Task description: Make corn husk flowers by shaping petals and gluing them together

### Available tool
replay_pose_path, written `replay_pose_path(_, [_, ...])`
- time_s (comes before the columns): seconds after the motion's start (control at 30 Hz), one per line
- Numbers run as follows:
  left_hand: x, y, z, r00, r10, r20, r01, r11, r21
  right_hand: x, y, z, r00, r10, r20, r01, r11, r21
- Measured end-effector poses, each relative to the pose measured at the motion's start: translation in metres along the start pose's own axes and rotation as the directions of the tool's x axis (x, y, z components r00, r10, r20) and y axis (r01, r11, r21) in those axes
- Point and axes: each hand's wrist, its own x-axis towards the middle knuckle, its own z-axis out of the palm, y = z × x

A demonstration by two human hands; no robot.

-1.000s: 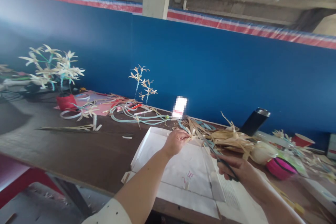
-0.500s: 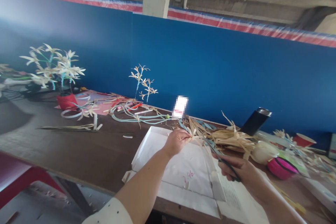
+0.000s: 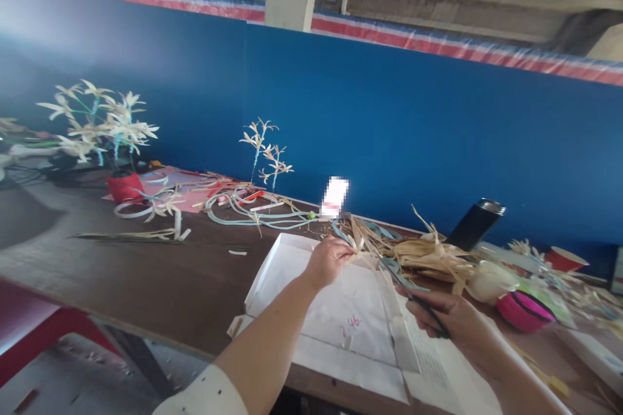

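Note:
My left hand [image 3: 329, 260] pinches a small straw flower [image 3: 359, 246] of pale dried leaf strips, held just above a flat white cardboard box [image 3: 292, 256]. My right hand [image 3: 450, 320] is closed round the dark handles of scissors [image 3: 407, 288], whose blades point up and left toward the flower. The blade tips lie close to the flower's base. A heap of dried straw leaves [image 3: 428, 253] lies right behind both hands.
A brown table [image 3: 146, 279] runs along a blue wall. On it stand a straw-flower bouquet in a red pot [image 3: 121, 187], a small flower sprig [image 3: 265, 155], pale blue cords [image 3: 243, 213], a black flask [image 3: 474, 224], a pink bowl [image 3: 523, 311] and a red cup [image 3: 562, 260].
Both hands have stayed almost in place. The right hand with the scissors has slid slightly right and down; the view has shifted a little.

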Motion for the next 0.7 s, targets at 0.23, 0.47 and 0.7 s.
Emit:
replay_pose_path(0.23, [0.0,0.002,-0.003,1.0,0.011,-0.013,-0.011,1.0,0.012,-0.004,-0.007,0.0,0.998,-0.023,-0.052,0.028,0.995,0.099])
replay_pose_path(0.47, [0.0,0.005,-0.005,0.999,0.016,-0.028,-0.015,1.0,0.021,-0.005,-0.007,0.013,0.997,-0.033,-0.064,0.039,0.994,0.103])
replay_pose_path(0.7, [0.0,0.012,-0.007,0.999,-0.029,-0.034,0.026,0.996,-0.089,0.005,0.008,0.047,0.996,-0.066,-0.055,0.078,0.962,0.262])
